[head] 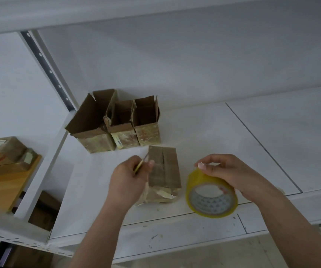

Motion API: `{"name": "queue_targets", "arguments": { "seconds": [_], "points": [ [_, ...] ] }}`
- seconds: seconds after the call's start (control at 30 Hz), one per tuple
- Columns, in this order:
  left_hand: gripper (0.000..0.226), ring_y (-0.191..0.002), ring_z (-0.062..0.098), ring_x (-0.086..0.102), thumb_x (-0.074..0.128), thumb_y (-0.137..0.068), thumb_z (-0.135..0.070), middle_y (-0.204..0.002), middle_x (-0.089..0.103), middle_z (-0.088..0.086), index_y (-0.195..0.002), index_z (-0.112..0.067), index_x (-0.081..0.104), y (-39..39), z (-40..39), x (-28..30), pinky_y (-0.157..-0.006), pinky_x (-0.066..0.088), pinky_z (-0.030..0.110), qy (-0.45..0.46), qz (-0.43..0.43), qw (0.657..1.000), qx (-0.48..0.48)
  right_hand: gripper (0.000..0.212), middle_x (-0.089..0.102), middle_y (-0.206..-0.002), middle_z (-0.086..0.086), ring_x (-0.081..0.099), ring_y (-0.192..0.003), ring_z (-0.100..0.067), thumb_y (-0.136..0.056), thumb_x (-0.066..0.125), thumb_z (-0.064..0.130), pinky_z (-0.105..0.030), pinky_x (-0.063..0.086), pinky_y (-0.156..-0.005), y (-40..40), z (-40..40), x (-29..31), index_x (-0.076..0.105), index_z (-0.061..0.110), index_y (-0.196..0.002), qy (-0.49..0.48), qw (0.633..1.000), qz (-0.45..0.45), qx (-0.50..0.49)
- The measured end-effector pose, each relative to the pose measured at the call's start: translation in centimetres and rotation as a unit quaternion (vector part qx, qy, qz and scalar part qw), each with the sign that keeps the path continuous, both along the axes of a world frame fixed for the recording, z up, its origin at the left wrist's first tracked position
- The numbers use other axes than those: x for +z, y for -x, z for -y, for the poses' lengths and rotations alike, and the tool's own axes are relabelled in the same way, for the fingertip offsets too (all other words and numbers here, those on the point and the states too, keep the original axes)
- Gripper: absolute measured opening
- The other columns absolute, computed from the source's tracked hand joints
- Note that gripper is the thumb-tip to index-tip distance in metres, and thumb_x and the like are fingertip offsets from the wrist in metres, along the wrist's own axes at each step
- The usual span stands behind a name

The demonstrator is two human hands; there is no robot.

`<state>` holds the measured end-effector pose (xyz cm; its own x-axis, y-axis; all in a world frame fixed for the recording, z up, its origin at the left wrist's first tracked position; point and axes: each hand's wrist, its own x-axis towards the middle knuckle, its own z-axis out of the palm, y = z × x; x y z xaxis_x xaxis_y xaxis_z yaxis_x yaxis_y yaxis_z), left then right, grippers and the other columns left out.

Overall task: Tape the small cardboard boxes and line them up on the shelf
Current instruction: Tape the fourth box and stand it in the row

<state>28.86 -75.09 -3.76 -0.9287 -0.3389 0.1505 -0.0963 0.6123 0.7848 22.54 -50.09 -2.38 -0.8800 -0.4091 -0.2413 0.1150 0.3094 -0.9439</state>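
Left hand [130, 178] is pinching a thin yellow-handled tool [140, 163] — blade or pen, cannot tell — beside the closed small box [164, 167] standing near the front of the white shelf [233, 136]. Right hand [225, 171] is gripping the yellow tape roll [211, 194] just right of that box. Three open boxes [115, 122] are waiting in a row behind. Risks: the flap seam is looking unsealed and may be springing open; the roll is overhanging the shelf edge — could drop if released.
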Motion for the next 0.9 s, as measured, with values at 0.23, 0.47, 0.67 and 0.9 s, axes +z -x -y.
{"name": "queue_targets", "arguments": {
  "seconds": [0.23,0.47,0.67,0.9],
  "points": [
    [0.042,-0.062,0.028,0.056,0.060,-0.090,-0.044,-0.063,0.062,0.011,-0.072,-0.007,0.057,-1.4,1.4,-2.2,-0.060,0.048,0.044,0.029,0.025,0.998,0.045,0.032,0.064,-0.080,0.015,0.060,-0.075,-0.002,-0.072,0.067,0.070,-0.028,0.045,-0.063,0.4,0.7,-3.6,0.069,0.038,-0.072,-0.263,0.959,-0.105,-0.015],
    [0.038,-0.062,0.025,0.059,0.059,-0.090,-0.045,-0.061,0.063,0.004,-0.072,-0.011,0.059,-0.9,2.3,-3.7,-0.058,0.048,0.038,0.044,0.032,0.996,0.064,0.035,0.053,-0.079,0.025,0.051,-0.072,0.006,-0.076,0.058,0.075,-0.022,0.034,-0.055,1.2,2.3,-4.4,0.062,0.040,-0.072,-0.347,0.927,-0.141,0.000],
    [0.042,-0.062,0.027,0.057,0.056,-0.095,-0.042,-0.062,0.061,0.010,-0.075,-0.005,0.060,-1.0,3.3,-7.0,-0.059,0.041,0.033,-0.033,0.089,0.993,0.071,0.035,0.049,-0.076,0.024,0.051,-0.076,-0.001,-0.080,0.053,0.075,-0.022,0.031,-0.056,0.9,4.3,-5.6,0.058,0.040,-0.077,-0.381,0.908,-0.172,0.035],
    [0.047,-0.055,0.014,0.032,0.052,-0.096,-0.042,-0.057,0.035,0.001,-0.063,-0.013,0.036,-1.2,1.9,-9.6,-0.056,0.026,0.030,-0.146,0.097,0.981,0.082,0.035,0.054,-0.080,0.019,0.055,-0.080,-0.005,-0.082,0.053,0.072,-0.023,0.032,-0.056,1.0,5.5,-5.9,0.059,0.037,-0.080,-0.386,0.903,-0.180,0.053]
  ]
}}
